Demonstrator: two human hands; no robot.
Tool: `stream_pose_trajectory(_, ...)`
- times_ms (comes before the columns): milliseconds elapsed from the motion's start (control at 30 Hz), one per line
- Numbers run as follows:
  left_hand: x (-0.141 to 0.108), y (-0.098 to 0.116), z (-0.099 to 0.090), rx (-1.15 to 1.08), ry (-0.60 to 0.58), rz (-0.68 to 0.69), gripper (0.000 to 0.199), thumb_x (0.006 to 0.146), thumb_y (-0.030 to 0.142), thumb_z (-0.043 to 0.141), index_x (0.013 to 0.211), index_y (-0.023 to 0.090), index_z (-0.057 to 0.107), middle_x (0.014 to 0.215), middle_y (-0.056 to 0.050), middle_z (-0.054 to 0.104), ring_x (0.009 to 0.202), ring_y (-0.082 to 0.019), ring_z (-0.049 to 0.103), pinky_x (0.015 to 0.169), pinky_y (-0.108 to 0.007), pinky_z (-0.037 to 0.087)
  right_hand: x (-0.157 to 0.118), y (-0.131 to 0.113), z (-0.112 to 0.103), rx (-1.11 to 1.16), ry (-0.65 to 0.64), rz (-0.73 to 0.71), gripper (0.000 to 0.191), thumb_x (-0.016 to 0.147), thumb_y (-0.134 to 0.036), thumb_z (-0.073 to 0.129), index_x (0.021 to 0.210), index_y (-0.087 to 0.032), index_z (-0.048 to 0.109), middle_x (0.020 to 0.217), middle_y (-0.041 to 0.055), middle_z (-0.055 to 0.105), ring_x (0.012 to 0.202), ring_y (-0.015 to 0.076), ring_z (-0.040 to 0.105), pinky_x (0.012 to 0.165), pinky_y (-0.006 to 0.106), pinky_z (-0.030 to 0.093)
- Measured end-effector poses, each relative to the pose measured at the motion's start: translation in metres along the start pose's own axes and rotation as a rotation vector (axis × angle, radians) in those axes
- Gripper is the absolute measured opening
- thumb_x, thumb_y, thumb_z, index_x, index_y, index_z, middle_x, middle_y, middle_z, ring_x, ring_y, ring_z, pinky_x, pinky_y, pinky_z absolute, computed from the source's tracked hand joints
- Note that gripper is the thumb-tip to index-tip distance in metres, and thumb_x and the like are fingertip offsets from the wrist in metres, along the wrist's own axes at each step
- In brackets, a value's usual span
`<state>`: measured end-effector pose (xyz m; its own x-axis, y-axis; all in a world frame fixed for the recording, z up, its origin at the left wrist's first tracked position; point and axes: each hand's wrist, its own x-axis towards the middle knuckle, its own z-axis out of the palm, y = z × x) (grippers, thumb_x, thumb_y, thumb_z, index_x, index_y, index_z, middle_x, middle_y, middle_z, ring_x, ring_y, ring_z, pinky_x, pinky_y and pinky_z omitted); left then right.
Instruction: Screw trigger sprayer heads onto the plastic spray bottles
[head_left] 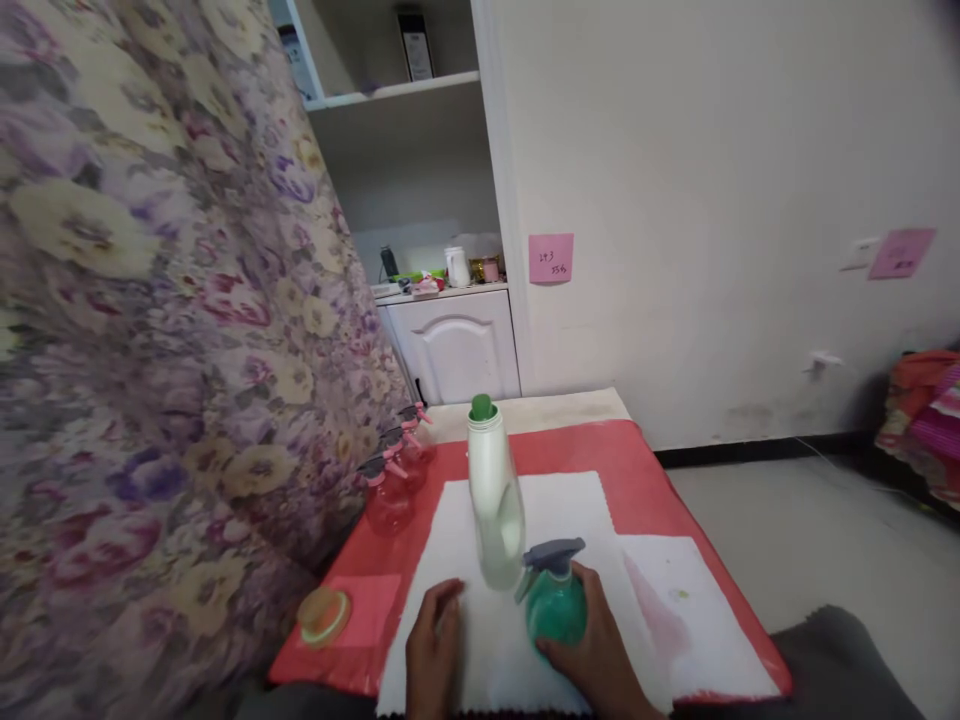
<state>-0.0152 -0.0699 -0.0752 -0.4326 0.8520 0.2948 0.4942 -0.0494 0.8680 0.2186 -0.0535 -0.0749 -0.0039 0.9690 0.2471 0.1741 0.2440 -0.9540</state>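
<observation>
My right hand (592, 640) is wrapped round the right side of a round spray bottle (556, 610) with green liquid and a grey trigger head. The bottle stands upright over a white cloth (487, 650). My left hand (435, 640) rests on its side over the cloth, left of the spray bottle; its fingers are bent, and nothing shows in them. Behind both hands a tall pale green jug (487, 500) stands upright, with a green piece at its mouth.
Several clear spray bottles with pink triggers (390, 495) line the left edge of the red table cover (645, 475). A round lid-like item (324, 615) lies front left. White paper (694, 610) is at right. A floral curtain (172, 350) hangs at left.
</observation>
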Motion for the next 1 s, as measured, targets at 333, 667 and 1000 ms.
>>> stream_pose_trajectory(333, -0.031, 0.076, 0.023, -0.173, -0.171, 0.026, 0.044, 0.082, 0.047, 0.061, 0.116, 0.019, 0.061, 0.121, -0.013, 0.068, 0.116, -0.028, 0.062, 0.1, -0.042, 0.05, -0.004, 0.012, 0.003, 0.035, -0.097, -0.039, 0.09, 0.053, -0.013, 0.075, 0.133, -0.025, 0.036, 0.132, 0.0083, 0.05, 0.127, 0.0324, 0.047, 0.109, 0.046, 0.039)
stream_pose_trajectory(667, -0.018, 0.087, 0.033, -0.049, -0.111, 0.081, 0.042, 0.08, 0.05, 0.06, 0.107, 0.018, 0.068, 0.12, -0.014, 0.069, 0.116, -0.031, 0.061, 0.103, -0.048, 0.046, -0.008, 0.026, -0.001, 0.053, -0.104, -0.139, 0.08, 0.065, -0.025, 0.074, 0.137, -0.024, 0.039, 0.133, 0.0097, 0.052, 0.126, 0.033, 0.049, 0.108, 0.047, 0.041)
stream_pose_trajectory(1000, 0.007, 0.115, 0.028, 0.024, -0.165, 0.226, 0.031, 0.088, 0.036, 0.051, 0.11, 0.02, 0.066, 0.111, -0.011, 0.067, 0.108, -0.025, 0.062, 0.097, -0.04, 0.049, -0.013, 0.02, -0.012, 0.013, -0.119, -0.201, 0.059, 0.07, -0.023, 0.073, 0.124, -0.028, 0.053, 0.114, 0.0063, 0.06, 0.102, 0.0291, 0.062, 0.084, 0.04, 0.054)
